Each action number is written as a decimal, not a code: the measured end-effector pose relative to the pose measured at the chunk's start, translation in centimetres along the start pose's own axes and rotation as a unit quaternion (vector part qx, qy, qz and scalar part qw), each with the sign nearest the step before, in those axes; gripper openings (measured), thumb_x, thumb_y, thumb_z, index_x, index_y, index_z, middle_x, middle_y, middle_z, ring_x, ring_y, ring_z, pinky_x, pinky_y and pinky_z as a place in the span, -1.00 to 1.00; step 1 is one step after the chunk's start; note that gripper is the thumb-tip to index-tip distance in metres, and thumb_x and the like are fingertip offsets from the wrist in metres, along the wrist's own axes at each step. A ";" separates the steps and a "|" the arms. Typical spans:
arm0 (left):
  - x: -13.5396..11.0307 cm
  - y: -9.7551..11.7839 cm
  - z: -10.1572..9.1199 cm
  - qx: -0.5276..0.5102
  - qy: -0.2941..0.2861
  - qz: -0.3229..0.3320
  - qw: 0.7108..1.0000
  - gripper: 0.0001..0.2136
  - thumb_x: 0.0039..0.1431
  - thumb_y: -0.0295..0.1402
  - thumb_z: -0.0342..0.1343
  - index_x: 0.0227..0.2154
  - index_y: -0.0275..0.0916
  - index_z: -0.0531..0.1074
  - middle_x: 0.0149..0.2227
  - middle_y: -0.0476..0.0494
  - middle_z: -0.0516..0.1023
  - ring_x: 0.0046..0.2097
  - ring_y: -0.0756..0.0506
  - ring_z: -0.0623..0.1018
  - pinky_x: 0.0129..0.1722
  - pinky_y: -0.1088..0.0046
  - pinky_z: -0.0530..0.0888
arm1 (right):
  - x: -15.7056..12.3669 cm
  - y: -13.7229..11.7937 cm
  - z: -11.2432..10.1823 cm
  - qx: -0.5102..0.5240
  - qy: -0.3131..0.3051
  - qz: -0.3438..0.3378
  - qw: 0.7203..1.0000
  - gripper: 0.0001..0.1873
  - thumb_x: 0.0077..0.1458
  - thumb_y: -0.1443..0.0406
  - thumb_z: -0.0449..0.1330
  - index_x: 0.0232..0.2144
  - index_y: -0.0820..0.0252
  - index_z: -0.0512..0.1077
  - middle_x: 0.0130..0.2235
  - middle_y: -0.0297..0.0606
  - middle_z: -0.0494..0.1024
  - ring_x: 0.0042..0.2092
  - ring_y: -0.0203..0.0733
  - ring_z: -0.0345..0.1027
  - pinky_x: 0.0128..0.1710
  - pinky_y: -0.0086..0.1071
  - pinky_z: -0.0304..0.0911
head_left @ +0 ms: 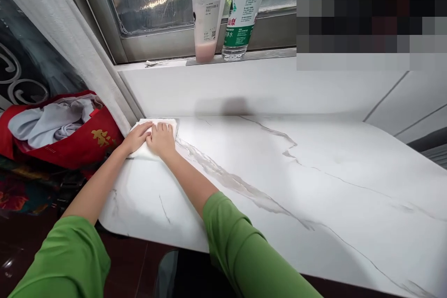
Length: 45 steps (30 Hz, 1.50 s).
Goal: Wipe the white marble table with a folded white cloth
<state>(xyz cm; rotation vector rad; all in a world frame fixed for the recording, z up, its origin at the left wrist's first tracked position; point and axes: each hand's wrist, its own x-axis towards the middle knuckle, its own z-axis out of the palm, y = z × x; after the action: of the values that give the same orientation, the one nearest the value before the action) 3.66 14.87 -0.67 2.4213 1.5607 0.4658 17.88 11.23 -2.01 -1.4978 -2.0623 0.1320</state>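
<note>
A white cloth [141, 151] lies spread on the marbled white table [244, 158], in its far left corner against the wall. My left hand [137, 138] rests flat on the cloth's left part, fingers pointing right. Close beside it, my right hand [162, 139] presses down on the right part, with its fingers pointing towards the wall. The two hands touch or nearly touch. Both palms are hidden from above, and neither hand is visibly gripping a fold.
On the window sill [157, 66] stand a lidded plastic cup [206, 23] with pink drink and a green-labelled water bottle [240, 23]. A red bag [70, 144] holding grey fabric [49, 123] sits left of the table. A dark seat [199, 272] is below the front edge.
</note>
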 end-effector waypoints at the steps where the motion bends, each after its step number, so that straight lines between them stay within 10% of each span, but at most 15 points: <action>1: 1.0 -0.5 0.1 -0.006 0.003 0.004 1.000 -0.50 0.20 -0.25 -0.17 0.17 -0.29 0.28 0.28 -0.16 0.26 0.30 -0.12 0.21 0.31 0.26 0.05 | 0.8 0.4 0.3 -0.001 0.000 0.004 1.000 -0.50 0.22 0.29 -0.05 0.12 0.53 0.27 0.14 0.19 0.33 0.18 0.14 0.09 0.24 0.00 -0.19; 15: 5.7 -2.9 0.1 -0.002 0.006 0.021 1.000 -0.50 0.22 -0.18 -0.19 0.17 -0.20 0.29 0.28 -0.12 0.26 0.29 -0.12 0.23 0.30 0.25 0.09 | 5.4 2.2 2.1 -0.024 0.031 0.011 0.999 -0.53 0.23 0.30 -0.05 0.10 0.52 0.31 0.11 0.17 0.38 0.17 0.13 0.14 0.23 -0.01 -0.15; 26: -8.0 -0.7 -1.3 0.038 0.021 0.029 0.999 -0.47 0.32 -0.10 -0.31 0.21 -0.26 0.22 0.29 -0.21 0.22 0.32 -0.11 0.18 0.32 0.19 0.04 | -4.8 -4.7 -0.4 -0.013 -0.020 -0.039 0.999 -0.43 0.28 0.26 -0.08 0.21 0.59 0.18 0.24 0.25 0.22 0.29 0.19 0.01 0.28 0.04 -0.22; 34: -20.1 4.9 -1.2 0.083 0.031 0.008 0.996 -0.52 0.35 -0.19 -0.29 0.26 -0.21 0.13 0.31 -0.16 0.19 0.33 -0.12 0.16 0.32 0.12 0.07 | -15.2 -8.3 -4.3 0.006 -0.055 -0.107 0.993 -0.39 0.28 0.23 -0.07 0.23 0.63 0.14 0.26 0.30 0.17 0.30 0.25 -0.02 0.27 0.13 -0.21; 45: -18.3 7.9 0.2 0.071 0.019 0.004 0.997 -0.53 0.31 -0.25 -0.25 0.24 -0.23 0.17 0.29 -0.18 0.22 0.33 -0.14 0.17 0.31 0.10 0.08 | -14.7 -5.2 -7.0 0.063 -0.189 -0.064 0.978 -0.36 0.28 0.21 -0.12 0.29 0.56 0.05 0.34 0.19 0.00 0.37 0.16 -0.22 0.32 0.06 -0.36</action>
<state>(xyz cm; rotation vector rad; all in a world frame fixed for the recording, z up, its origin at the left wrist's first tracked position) 3.40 -5.05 -0.70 2.5377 1.6541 0.4172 20.03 -5.62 0.06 -1.3357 -2.3892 0.5215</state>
